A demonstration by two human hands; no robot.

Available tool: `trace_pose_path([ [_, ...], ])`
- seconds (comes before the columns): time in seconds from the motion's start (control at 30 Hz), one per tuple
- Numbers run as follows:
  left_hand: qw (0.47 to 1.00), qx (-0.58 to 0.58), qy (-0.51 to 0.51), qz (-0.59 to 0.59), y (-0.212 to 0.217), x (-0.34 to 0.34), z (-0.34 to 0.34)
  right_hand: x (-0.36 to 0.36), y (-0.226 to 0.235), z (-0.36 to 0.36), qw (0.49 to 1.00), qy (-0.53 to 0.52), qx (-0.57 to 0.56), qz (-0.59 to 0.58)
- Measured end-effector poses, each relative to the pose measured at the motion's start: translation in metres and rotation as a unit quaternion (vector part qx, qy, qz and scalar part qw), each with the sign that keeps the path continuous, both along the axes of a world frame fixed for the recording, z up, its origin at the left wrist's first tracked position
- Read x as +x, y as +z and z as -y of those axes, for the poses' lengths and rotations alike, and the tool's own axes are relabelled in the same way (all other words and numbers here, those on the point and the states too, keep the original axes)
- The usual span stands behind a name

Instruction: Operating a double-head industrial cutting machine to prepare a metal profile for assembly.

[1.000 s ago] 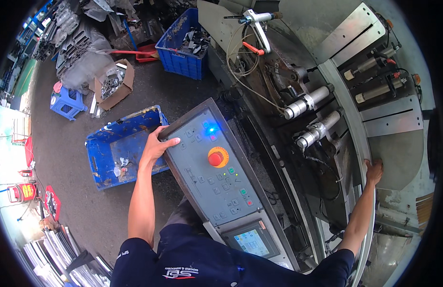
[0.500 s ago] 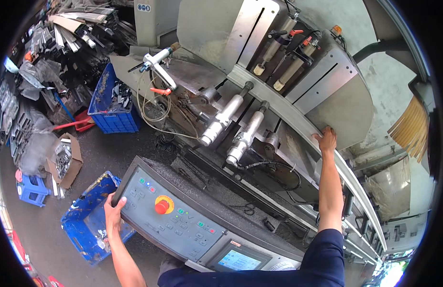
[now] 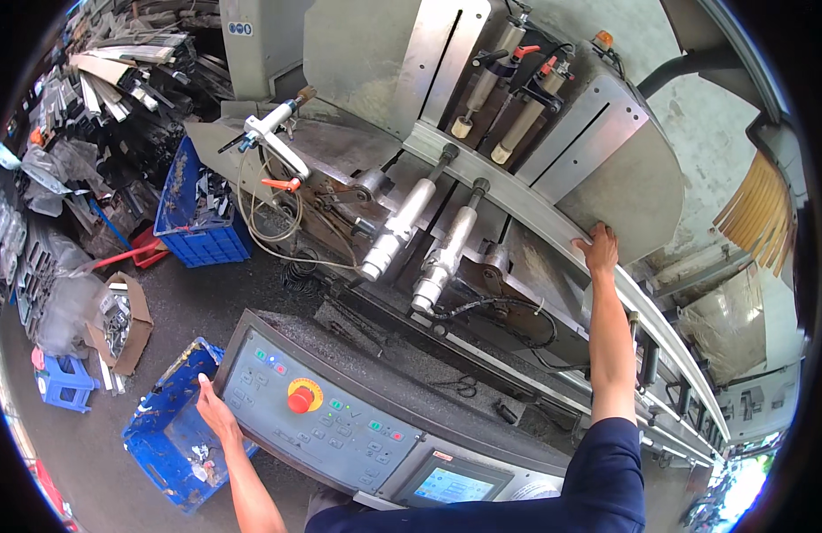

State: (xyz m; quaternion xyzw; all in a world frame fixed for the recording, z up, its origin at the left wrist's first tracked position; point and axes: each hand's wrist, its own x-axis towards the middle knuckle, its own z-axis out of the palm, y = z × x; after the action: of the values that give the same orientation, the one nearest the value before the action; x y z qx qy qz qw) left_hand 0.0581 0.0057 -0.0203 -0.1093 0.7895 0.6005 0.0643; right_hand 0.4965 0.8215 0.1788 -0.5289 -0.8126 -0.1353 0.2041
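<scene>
1. Head view, hands. Left hand (image 3: 214, 410) at about 8 o'clock, fingers loosely spread and resting on the left edge of the grey control panel (image 3: 317, 419); its grip is open, closed on nothing. Right hand (image 3: 599, 250) at about 2 o'clock, palm down and fingers curled over the long aluminium profile (image 3: 553, 222); the grip lies on top of the profile, and whether it wraps underneath cannot be told.

2. Head view, profile. It runs along the machine fence from upper centre down toward 4 o'clock, lying flat against the metal backing plates.

3. Head view, handling (judgement). The profile looks stiff, light for its length and smooth, so likely slippery; its edges may be sharp. The best hold seems to be over the top face near mid-length, where the right hand sits.

4. Head view, surroundings. Red emergency stop button (image 3: 301, 397) just right of the left hand; small touchscreen (image 3: 452, 485) at 6 o'clock. Two pneumatic clamp cylinders (image 3: 420, 240) at centre. Blue crate (image 3: 171, 440) on the floor at 8 o'clock.
</scene>
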Motion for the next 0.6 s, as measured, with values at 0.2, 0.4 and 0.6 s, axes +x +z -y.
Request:
trace_pose_path([
  [0.2,1.000,-0.003,-0.004,-0.010,0.006,0.003,-0.007,0.001,0.002,0.003,1.000,-0.011,0.001,0.002],
  [0.4,1.000,-0.006,0.004,-0.001,0.005,0.001,-0.001,-0.009,0.006,0.010,0.999,-0.020,0.016,0.025],
  [0.6,0.999,-0.026,-0.007,-0.030,0.000,-0.003,-0.007,0.001,-0.003,-0.002,0.999,0.030,0.041,0.000],
])
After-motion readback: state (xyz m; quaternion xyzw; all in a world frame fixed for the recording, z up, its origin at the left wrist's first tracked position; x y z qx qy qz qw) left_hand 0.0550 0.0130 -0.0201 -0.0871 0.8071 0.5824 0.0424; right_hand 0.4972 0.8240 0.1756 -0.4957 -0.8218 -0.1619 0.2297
